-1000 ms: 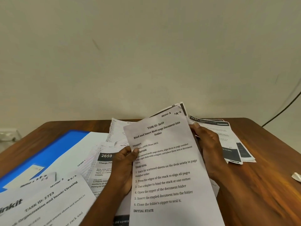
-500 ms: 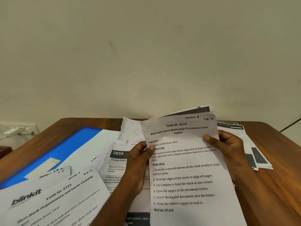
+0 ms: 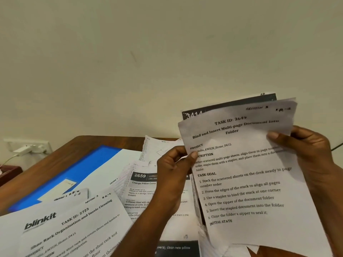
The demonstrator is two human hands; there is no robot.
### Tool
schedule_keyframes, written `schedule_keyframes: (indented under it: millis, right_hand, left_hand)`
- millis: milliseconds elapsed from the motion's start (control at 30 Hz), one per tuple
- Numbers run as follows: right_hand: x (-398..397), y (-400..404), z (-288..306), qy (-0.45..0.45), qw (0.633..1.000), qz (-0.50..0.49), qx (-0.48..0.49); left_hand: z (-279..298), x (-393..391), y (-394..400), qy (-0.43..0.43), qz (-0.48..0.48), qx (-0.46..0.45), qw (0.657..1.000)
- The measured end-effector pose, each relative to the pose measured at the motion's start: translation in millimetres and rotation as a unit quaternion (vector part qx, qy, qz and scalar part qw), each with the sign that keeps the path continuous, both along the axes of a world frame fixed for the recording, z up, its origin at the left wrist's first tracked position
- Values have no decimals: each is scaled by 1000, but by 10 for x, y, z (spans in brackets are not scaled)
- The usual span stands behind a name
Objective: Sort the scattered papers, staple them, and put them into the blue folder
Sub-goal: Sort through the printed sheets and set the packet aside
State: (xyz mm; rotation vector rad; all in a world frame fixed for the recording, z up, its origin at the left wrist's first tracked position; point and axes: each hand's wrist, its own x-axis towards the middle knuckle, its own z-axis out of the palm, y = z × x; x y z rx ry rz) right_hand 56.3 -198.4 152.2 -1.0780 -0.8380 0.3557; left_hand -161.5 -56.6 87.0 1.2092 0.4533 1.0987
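Up Off the Surface: Both Hands on the Sheaf

Now the left hand (image 3: 172, 169) pinches the sheaf's (image 3: 246, 175) left edge, thumb on top, and the right hand's (image 3: 311, 156) fingers clamp its right edge. Thin, creased white sheets, top one headed "TASK ID: 3649"; a dark-banded page behind is mostly hidden. Loose papers (image 3: 74, 225) half bury the glossy blue folder (image 3: 78, 169) on the wooden surface (image 3: 61, 151).

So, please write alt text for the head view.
Both hands, left hand and right hand, hold up a white printed sheet headed "TASK ID: 3649". More papers and a blue folder lie on the brown wooden table.
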Motion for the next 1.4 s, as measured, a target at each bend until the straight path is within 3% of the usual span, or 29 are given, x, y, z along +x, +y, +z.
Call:
schedule_keyframes:
  millis: [267,433,600,800,1167,1400]
  right_hand:
    - [101,-7,206,47,999,24,-2]
    - [-86,164,-121,139,981,89,-101]
    - [-170,443,-539,187,965,84,-161]
    - [-245,593,-930,166,963,60,-203]
    - [-277,643,-1032,115,971,27,-209]
    - [-248,682,-1124,85,974,-37,-206]
  left_hand:
    - [322,16,-27,-43,4,26,999]
    - [183,-141,117,-10,58,4,998]
    - [-195,-252,308,31,115,-40,992]
    - [-527,-274,422,81,163,-50,982]
    - [-671,-241,432,71,182,-49,980]
    - [-759,-179,414,106,211,29,971]
